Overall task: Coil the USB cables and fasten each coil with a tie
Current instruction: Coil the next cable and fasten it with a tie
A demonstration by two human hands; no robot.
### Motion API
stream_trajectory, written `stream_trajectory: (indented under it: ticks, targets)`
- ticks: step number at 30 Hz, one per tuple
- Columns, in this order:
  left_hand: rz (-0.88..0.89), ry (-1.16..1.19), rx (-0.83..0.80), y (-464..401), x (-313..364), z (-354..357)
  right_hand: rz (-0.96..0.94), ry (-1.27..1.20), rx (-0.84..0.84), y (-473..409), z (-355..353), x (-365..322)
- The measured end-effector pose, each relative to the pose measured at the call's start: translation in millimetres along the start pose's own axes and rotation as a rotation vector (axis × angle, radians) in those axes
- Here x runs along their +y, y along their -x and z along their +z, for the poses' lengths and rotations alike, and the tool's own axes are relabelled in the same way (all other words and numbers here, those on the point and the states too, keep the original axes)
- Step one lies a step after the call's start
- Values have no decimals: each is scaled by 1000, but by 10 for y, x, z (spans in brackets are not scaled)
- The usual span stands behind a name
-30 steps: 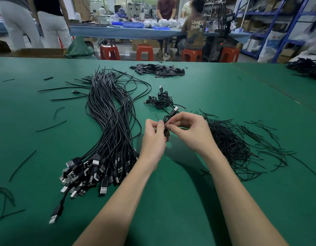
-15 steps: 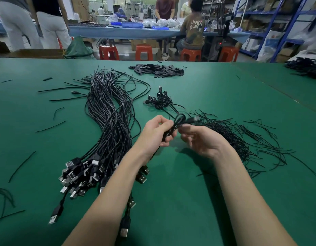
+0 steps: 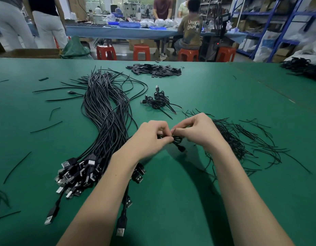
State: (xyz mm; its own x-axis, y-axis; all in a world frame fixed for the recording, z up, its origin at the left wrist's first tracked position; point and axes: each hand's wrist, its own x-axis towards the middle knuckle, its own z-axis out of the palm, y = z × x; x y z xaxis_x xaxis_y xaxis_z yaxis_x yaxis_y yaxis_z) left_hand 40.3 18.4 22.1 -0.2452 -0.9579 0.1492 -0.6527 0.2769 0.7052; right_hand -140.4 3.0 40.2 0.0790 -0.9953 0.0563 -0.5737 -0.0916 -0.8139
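Note:
A small coil of black USB cable hangs between my two hands above the green table, one plug end dangling below it. My left hand pinches the coil from the left with curled fingers. My right hand pinches it from the right, fingertips meeting the left hand's; the tie itself is too small to make out. A long bundle of uncoiled black USB cables lies to the left, plugs toward me. A pile of thin black ties lies to the right. Finished coils sit behind my hands.
A heap of flat black pieces lies at the table's far side. Loose tie scraps are scattered at the left. More black cables are piled at the far right. People, red stools and blue shelving stand beyond the table.
My hands spread apart with the cable looped between them, then came back together and lower; the coil is now tight between both sets of fingertips.

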Motion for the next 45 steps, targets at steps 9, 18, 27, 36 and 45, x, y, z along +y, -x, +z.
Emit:
stream_trajectory:
  ticks: [9,18,27,36,45]
  targets:
    - [-113,505,248,-41,-53,-7,-269,-189,108,13,66,-103]
    - [162,7,418,-8,-13,67,-147,-122,67,-10,133,-116]
    - [187,-35,546,28,63,134,-183,-213,139,-32,181,-69]
    - [-385,1239,74,-58,141,-167,-514,-51,288,-16,265,-67]
    - [-7,1098,307,-72,93,-98,42,-1041,-111,-25,302,-116]
